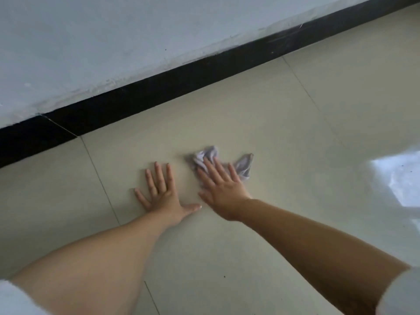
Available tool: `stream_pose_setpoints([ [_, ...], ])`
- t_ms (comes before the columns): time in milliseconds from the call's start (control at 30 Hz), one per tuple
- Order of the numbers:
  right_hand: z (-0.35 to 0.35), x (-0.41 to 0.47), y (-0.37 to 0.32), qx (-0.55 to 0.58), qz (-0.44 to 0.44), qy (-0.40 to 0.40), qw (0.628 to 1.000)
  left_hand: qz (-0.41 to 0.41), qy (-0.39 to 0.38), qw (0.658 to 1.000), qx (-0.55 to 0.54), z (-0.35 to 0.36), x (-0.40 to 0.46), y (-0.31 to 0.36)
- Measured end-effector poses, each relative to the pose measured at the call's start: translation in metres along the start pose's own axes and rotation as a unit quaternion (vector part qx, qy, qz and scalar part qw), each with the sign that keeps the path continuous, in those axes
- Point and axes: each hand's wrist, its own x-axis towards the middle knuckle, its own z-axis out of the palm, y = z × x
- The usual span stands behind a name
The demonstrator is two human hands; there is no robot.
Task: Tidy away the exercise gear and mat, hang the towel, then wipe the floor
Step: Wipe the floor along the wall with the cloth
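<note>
Left hand: our left hand (162,196) lay flat on the floor (284,123), fingers spread, holding nothing, likely bracing us.
Right hand: our right hand (221,189) pressed straight fingers on the cloth (244,165), likely for wiping.
Cloth: crumpled near the black skirting (159,87), long axis roughly left-right.

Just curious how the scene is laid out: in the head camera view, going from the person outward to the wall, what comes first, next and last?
Left hand flat on the pale tiled floor → crumpled grey-lilac cloth under the right hand's fingers → black skirting strip → pale grey wall.
</note>
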Motion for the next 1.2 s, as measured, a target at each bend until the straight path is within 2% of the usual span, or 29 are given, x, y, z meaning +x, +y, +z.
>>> stream_pose_setpoints([
  [33, 0.006, -0.012, -0.015, -0.020, -0.054, -0.018, 0.998, 0.004, 0.001, 1.000, -0.004, 0.000, 0.000, 0.001],
  [100, 0.006, -0.035, -0.020, -0.023, -0.080, -0.081, 0.993, 0.010, 0.004, 1.000, -0.009, -0.004, -0.002, 0.003],
  [200, -0.006, -0.060, 0.004, 0.014, -0.042, -0.152, 0.987, 0.013, -0.008, 1.000, -0.009, -0.010, -0.005, 0.004],
  [267, -0.008, -0.067, 0.034, 0.036, 0.033, -0.168, 0.985, 0.015, -0.026, 1.000, -0.002, -0.010, -0.008, 0.002],
  [333, -0.011, -0.065, 0.074, 0.109, 0.155, -0.132, 0.973, 0.006, -0.023, 1.000, 0.001, -0.008, -0.007, -0.002],
  [433, -0.023, -0.045, 0.140, 0.170, 0.331, -0.027, 0.928, -0.003, -0.017, 1.000, 0.005, -0.003, -0.001, 0.002],
  [500, -0.034, -0.013, 0.158, 0.184, 0.392, 0.045, 0.900, -0.010, 0.001, 1.000, 0.006, 0.000, -0.001, 0.001],
  [567, -0.038, 0.015, 0.139, 0.185, 0.415, 0.073, 0.888, -0.018, 0.012, 1.000, 0.014, 0.000, 0.000, 0.001],
  [600, -0.036, 0.021, 0.117, 0.170, 0.392, 0.070, 0.902, -0.017, 0.010, 1.000, 0.014, -0.001, 0.000, 0.002],
  [633, -0.031, 0.023, 0.089, 0.143, 0.330, 0.064, 0.931, -0.016, 0.012, 1.000, 0.008, -0.002, -0.001, 0.002],
  [700, -0.018, 0.022, 0.030, 0.096, 0.120, 0.034, 0.988, -0.015, 0.020, 1.000, -0.009, -0.002, -0.005, 0.003],
  [733, -0.015, 0.024, 0.003, 0.069, -0.002, 0.003, 0.998, -0.017, 0.032, 0.999, -0.019, -0.003, -0.010, 0.004],
  [800, -0.016, 0.037, -0.028, -0.001, -0.192, -0.054, 0.980, -0.057, 0.086, 0.993, -0.050, 0.004, -0.020, 0.009],
  [900, -0.028, 0.070, -0.029, -0.087, -0.320, -0.075, 0.940, -0.169, 0.164, 0.968, -0.091, 0.023, -0.038, 0.022],
  [1000, -0.045, 0.091, 0.014, -0.120, -0.315, -0.054, 0.940, -0.195, 0.187, 0.959, -0.090, 0.038, -0.044, 0.045],
  [1067, -0.064, 0.108, 0.067, -0.126, -0.257, -0.042, 0.957, -0.208, 0.183, 0.953, -0.119, 0.037, -0.038, 0.065],
  [1133, -0.085, 0.116, 0.125, -0.126, -0.193, -0.062, 0.971, -0.210, 0.167, 0.951, -0.153, 0.035, -0.030, 0.089],
  [1200, -0.098, 0.116, 0.170, -0.103, -0.105, -0.057, 0.987, -0.221, 0.158, 0.942, -0.196, 0.039, -0.022, 0.112],
])
